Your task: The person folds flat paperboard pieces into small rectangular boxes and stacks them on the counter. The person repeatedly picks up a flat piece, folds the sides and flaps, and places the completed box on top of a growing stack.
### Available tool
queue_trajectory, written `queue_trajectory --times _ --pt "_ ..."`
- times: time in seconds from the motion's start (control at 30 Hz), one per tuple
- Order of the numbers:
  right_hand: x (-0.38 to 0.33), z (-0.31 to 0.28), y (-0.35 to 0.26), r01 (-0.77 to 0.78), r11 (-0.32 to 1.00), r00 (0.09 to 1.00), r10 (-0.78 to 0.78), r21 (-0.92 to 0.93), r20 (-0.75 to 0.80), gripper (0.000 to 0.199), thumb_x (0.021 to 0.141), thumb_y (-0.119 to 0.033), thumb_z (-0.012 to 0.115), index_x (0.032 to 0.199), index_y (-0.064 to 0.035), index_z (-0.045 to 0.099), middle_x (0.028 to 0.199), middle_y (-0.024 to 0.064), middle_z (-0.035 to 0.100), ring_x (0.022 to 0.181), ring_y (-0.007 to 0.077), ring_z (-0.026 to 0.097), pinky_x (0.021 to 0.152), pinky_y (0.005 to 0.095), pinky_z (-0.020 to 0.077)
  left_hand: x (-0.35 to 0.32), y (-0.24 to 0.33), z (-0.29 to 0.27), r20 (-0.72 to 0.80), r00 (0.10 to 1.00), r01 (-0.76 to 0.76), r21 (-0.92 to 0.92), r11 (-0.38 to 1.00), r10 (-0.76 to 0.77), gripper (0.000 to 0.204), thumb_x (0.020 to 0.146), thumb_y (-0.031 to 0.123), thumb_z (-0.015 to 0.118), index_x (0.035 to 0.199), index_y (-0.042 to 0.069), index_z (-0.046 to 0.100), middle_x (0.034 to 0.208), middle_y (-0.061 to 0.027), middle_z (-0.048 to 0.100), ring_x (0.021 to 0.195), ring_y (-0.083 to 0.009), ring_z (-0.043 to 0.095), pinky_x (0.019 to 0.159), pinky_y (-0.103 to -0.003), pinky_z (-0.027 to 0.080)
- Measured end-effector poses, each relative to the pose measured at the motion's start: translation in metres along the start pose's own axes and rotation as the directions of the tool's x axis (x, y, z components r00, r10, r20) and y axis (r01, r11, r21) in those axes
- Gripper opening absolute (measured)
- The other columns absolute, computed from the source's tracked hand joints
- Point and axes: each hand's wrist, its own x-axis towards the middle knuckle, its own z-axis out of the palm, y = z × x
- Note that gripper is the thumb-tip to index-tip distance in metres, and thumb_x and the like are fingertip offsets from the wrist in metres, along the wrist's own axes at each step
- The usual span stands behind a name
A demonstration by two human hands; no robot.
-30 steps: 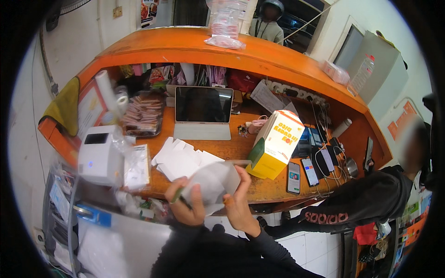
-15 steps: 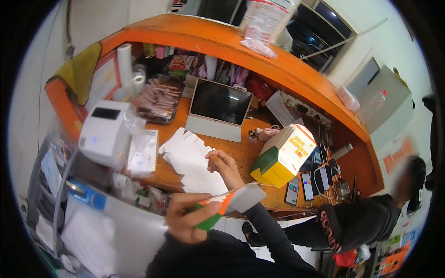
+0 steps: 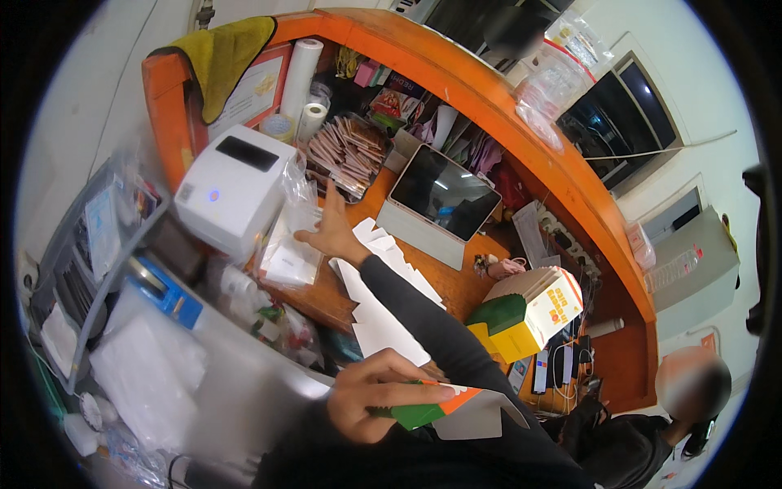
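**Just beyond your right hand (image 3: 330, 232): the sachets (image 3: 346, 151)**

Nearest you, your left hand (image 3: 358, 399) pinches the green-and-orange carton (image 3: 444, 399), its length running sideways. Farther out, your right forearm crosses the white card pieces (image 3: 387, 297); its fingers are spread, apparently empty, beside a plastic-wrapped packet (image 3: 289, 261), contact unclear. The sachets lie ahead, well nearer this hand. The white printer (image 3: 232, 191) bounds the left; rightward, a strip of counter (image 3: 456, 287) shows before the tablet (image 3: 444, 191).

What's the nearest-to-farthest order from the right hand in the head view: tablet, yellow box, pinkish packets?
1. Pinkish packets: just beyond the right hand.
2. Tablet: right of the packets.
3. Yellow box: farther right and lower.
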Motion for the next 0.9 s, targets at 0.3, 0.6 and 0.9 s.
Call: queue_trajectory --times 0.3,0.6,0.9 --pt "0.015 0.007 0.019 -0.049 0.994 0.898 0.0 0.1 0.44 0.031 0.096 -0.029 0.056 0.098 0.0005 0.067 0.084 0.0151 0.069 0.074 0.0203 0.067 0.07 0.0349 0.0534 0.006 -0.007 -0.011 -0.236 0.971 0.059 0.101 0.993 -0.034 0.044 0.07 -0.007 0.055 0.109 0.003 0.071 0.099 -0.0155 0.069 0.084 -0.0249 0.067 0.073 -0.03 0.056" --pt "0.125 -0.193 -0.058 -0.116 0.681 0.934 0.322 0.723 -0.153 0.031 0.102 -0.026 0.043 0.098 0.0019 0.057 0.065 0.0042 0.053 0.072 0.0205 0.067 0.067 0.0384 0.0572 0.011 -0.014 -0.005 -0.212 0.971 0.115 0.029 0.993 -0.107 0.045 0.068 -0.008 0.054 0.108 0.003 0.073 0.095 -0.0137 0.067 0.082 -0.0219 0.067 0.07 -0.028 0.054" --pt "0.249 -0.312 -0.037 0.056 0.408 0.875 0.42 0.911 -0.242 0.029 0.102 -0.014 0.031 0.124 0.0047 0.038 0.126 0.0288 0.049 0.127 0.0444 0.046 0.108 0.0556 0.0402 0.016 -0.018 0.0 -0.216 0.968 0.141 0.039 0.989 -0.129 0.038 0.075 -0.009 0.06 0.109 0.002 0.071 0.095 -0.0144 0.066 0.081 -0.0213 0.066 0.071 -0.027 0.051"
